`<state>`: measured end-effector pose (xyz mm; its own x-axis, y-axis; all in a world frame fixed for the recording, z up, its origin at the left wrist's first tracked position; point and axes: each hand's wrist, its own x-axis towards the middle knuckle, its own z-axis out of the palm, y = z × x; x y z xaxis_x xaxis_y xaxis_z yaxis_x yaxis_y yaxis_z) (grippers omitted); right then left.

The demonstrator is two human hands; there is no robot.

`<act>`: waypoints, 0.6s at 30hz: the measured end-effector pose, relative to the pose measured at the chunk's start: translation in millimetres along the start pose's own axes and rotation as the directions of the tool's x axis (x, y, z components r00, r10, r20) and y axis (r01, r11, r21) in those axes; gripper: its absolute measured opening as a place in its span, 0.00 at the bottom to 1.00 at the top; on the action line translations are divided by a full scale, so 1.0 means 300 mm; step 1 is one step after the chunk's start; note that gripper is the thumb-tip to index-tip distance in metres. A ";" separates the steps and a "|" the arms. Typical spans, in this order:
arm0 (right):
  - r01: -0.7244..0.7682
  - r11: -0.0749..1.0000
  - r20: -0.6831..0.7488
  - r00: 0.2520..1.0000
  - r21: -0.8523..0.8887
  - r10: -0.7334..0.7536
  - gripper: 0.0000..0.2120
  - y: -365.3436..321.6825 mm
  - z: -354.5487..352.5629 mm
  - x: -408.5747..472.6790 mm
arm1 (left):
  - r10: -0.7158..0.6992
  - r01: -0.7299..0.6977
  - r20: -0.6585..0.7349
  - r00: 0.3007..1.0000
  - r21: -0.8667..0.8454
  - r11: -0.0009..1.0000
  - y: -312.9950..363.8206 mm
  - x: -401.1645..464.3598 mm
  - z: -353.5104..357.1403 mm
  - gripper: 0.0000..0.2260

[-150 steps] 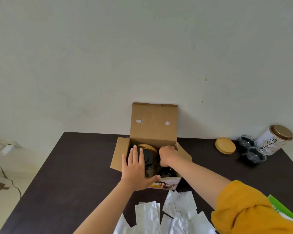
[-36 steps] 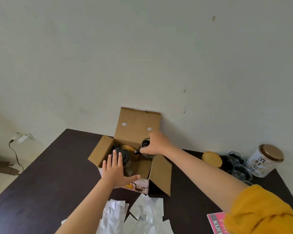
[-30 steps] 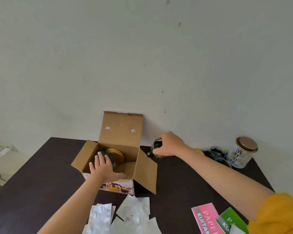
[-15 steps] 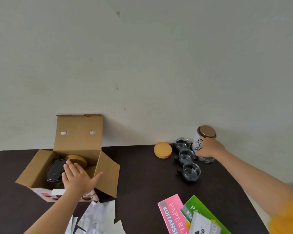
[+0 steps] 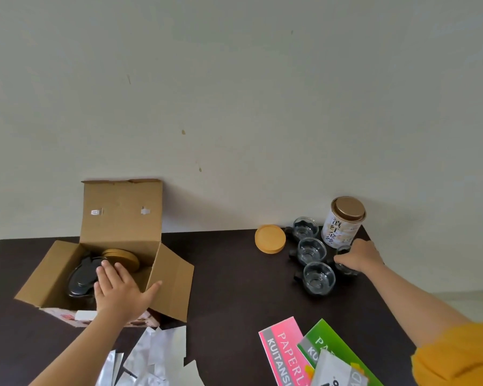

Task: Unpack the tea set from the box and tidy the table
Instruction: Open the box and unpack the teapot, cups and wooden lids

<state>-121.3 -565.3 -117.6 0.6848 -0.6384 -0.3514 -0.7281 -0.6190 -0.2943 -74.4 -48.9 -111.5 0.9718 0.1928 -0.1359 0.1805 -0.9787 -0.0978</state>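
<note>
White tea tin (image 5: 343,225) with gold lid stands upright just beyond the right hand; pink booklet (image 5: 285,353) and green booklet (image 5: 336,348) overlap nearer than it; crumpled silver foil packets (image 5: 154,358) lie beside the left forearm; pale wall (image 5: 234,93) behind.

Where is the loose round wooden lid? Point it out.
The round wooden lid lies flat on the dark table, at its far edge by the wall, right of the cardboard box and just left of the glass cups.

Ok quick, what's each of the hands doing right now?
Left hand: open, fingers straight, resting on the black lidded teapot in the brown cardboard box.
Right hand: gripping a small clear glass cup.
</note>
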 end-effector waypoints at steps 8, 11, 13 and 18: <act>-0.015 0.999 -0.042 0.999 0.053 0.017 0.39 0.003 0.047 0.063 | -0.006 0.006 0.006 1.000 0.000 1.000 0.000 0.003 0.006 0.50; -0.010 0.996 -0.054 0.998 0.087 0.015 0.38 0.009 0.056 0.074 | -0.005 0.005 0.008 1.000 -0.007 1.000 0.000 0.003 0.008 0.51; 0.019 0.993 -0.062 0.998 0.120 -0.012 0.37 0.019 0.057 0.084 | -0.006 0.006 0.006 1.000 -0.012 1.000 -0.001 0.002 0.008 0.51; 0.071 0.986 -0.079 0.995 0.153 -0.060 0.39 0.025 0.045 0.080 | -0.007 0.008 0.008 1.000 -0.026 1.000 0.003 0.004 -0.001 0.51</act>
<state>-110.5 -579.1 -140.1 0.7274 -0.6342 -0.2622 -0.6733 -0.5858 -0.4511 -72.9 -49.5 -111.5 0.9691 0.2007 -0.1434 0.1918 -0.9787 -0.0735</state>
